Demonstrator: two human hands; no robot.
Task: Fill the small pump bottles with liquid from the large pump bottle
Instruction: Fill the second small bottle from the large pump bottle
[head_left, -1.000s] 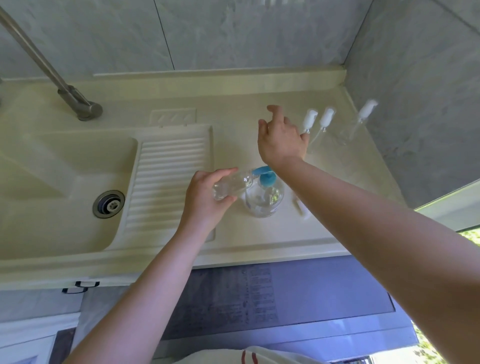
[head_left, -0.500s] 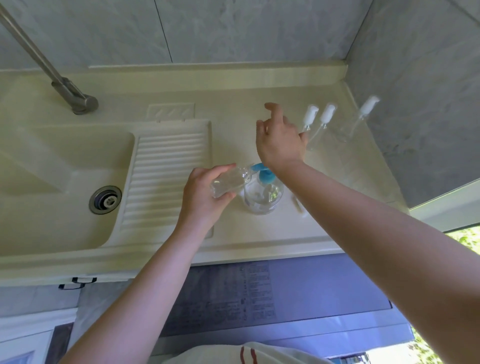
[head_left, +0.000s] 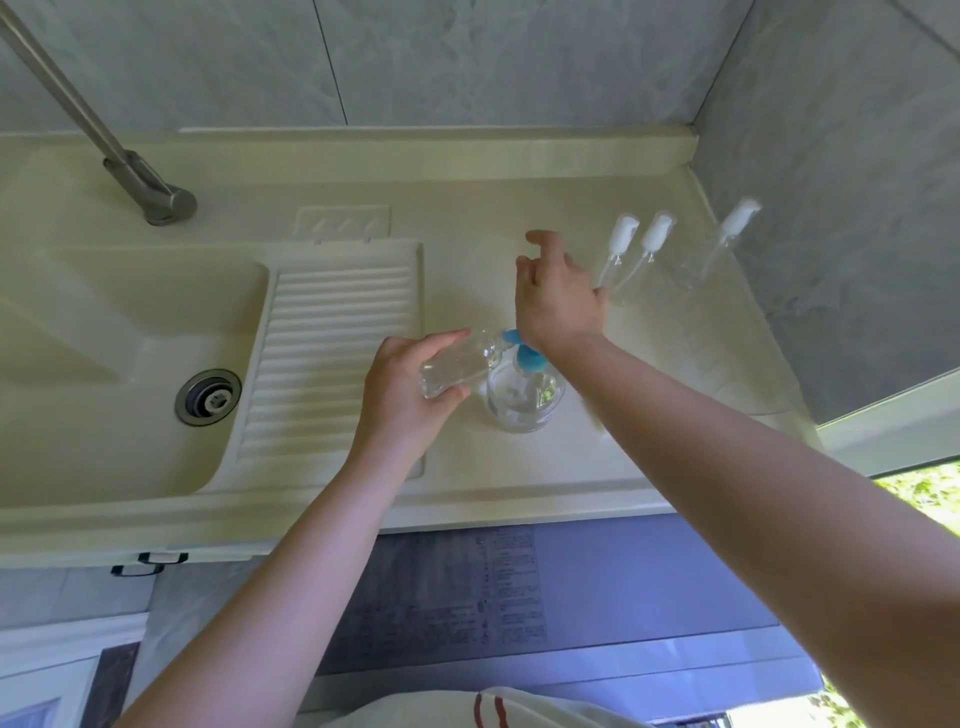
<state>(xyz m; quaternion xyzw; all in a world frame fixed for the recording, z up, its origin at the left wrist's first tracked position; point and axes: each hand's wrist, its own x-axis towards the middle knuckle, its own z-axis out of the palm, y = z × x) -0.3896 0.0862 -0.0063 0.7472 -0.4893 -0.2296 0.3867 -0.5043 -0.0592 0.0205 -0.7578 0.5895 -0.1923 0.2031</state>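
Small pump bottle (head_left: 457, 364), clear, cap off, lies tilted in my left hand (head_left: 405, 395), fingers curled round its body, mouth at the blue spout of the large pump bottle (head_left: 524, 395) standing at 3 o'clock. Right hand (head_left: 558, 296) hovers above the pump, fingers loose, holding nothing. Light, slick plastic, I'd judge; grip mid-body. Three capped bottles (head_left: 644, 254) wait at 1 o'clock.

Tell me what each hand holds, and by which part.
Left hand grips a small clear bottle around its lower body. Right hand holds nothing.
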